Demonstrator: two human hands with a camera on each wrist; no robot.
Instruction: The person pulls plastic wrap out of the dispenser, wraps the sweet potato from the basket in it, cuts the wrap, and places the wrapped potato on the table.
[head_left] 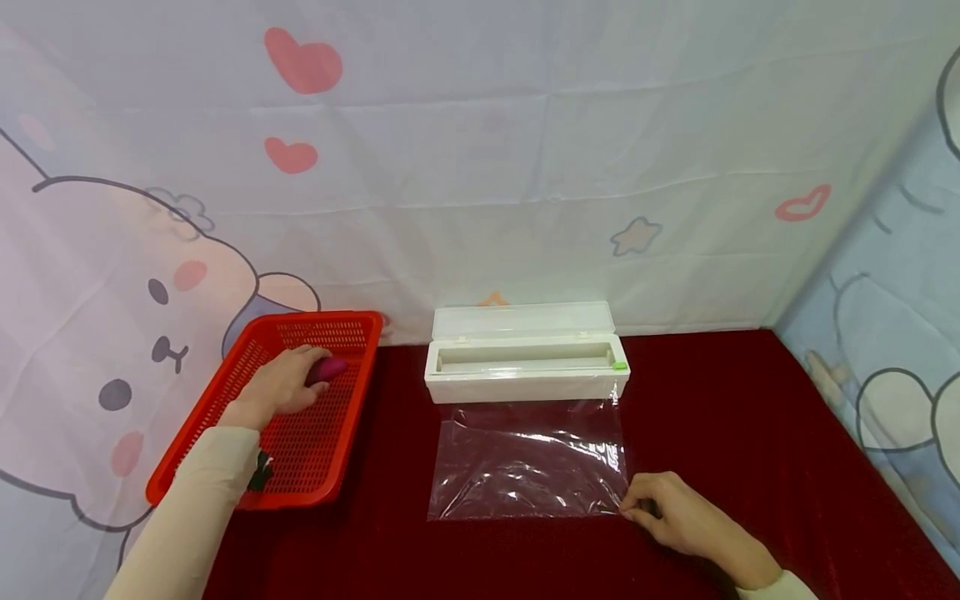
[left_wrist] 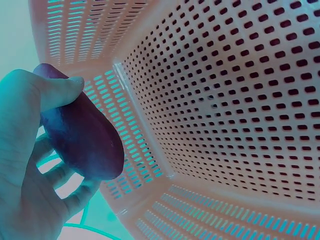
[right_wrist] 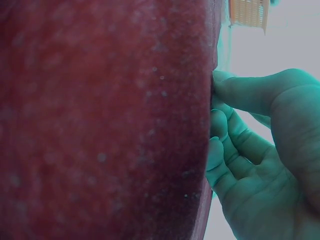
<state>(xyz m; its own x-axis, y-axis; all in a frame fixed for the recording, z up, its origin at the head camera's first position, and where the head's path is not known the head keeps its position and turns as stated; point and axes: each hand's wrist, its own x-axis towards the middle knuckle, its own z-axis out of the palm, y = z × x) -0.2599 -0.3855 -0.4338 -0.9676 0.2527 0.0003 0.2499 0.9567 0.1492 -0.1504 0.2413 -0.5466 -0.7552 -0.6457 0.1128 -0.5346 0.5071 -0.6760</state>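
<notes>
My left hand is over the red plastic basket and grips a smooth purple eggplant. In the left wrist view the thumb lies across the eggplant, with the other fingers behind it. My right hand pinches the near right corner of a sheet of clear plastic wrap on the dark red cloth. That sheet runs out from a white wrap dispenser, whose lid stands up. In the right wrist view the thumb and index finger meet beside the cloth; the wrap is hard to see there.
A dark green item lies in the near part of the basket, partly behind my left sleeve. A bright green slider sits on the dispenser's right end. The dark red cloth covers the table, and a printed curtain hangs behind.
</notes>
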